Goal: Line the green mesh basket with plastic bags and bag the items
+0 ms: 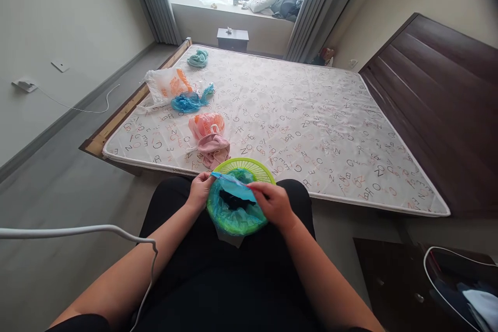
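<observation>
On my lap sits a lime-green plastic basket (254,166) with a slatted side, and a thin blue plastic bag (237,215) lines it and folds over its rim. My left hand (200,190) pinches the bag's edge at the upper left. Opposite it, my right hand (272,203) is closed on the same edge, so a strip of blue film is stretched between them. Something dark shows inside the bag; I cannot make out what it is. Just beyond the basket, a pink cloth (213,149) lies on the mattress.
A lettered mattress (288,129) fills the bed before me, bearing an orange-pink bag (206,124), crumpled blue plastic (189,102), a clear bag (161,85) and a teal bundle (198,58). A white cable (97,228) crosses my left arm. A dark cabinet (383,275) stands at right.
</observation>
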Demonstrator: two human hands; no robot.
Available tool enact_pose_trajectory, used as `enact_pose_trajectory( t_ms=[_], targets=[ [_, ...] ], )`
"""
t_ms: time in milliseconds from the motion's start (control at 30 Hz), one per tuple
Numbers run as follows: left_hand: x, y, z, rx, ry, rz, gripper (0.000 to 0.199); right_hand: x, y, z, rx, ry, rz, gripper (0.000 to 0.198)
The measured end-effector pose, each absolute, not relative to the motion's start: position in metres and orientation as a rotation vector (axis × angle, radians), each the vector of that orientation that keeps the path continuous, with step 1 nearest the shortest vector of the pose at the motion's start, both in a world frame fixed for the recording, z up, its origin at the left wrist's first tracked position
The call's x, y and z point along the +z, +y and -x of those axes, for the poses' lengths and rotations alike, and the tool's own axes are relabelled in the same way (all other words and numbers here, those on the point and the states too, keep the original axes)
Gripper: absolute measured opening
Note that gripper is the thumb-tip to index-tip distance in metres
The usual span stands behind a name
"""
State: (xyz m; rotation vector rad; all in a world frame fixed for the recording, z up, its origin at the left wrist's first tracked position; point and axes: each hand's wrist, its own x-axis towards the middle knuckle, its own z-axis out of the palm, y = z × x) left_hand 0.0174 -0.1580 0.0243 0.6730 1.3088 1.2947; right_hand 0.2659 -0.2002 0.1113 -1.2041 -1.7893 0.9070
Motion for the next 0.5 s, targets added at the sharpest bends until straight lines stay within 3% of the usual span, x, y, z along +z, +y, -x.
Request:
enact_pose_trajectory(
  t_ms=[133, 300, 500],
  targets=[
    [0.035, -0.136, -0.022, 1.328, 1.312, -0.763, 0.057, 0.112, -0.171, -0.289, 0.817, -1.589, 1.393, 0.025],
    [0.034, -0.089, -0.042, 1.338, 1.29, -0.864, 0.057, 0.082, -0.151, -0.297, 0.451, -1.43, 1.729, 0.021],
    [0.01, -0.068, -0.035, 1.247, 1.263, -0.868, 0.061, 0.039, -0.134, -0.32, 0.53, -1.654, 1.897, 0.016]
  ],
)
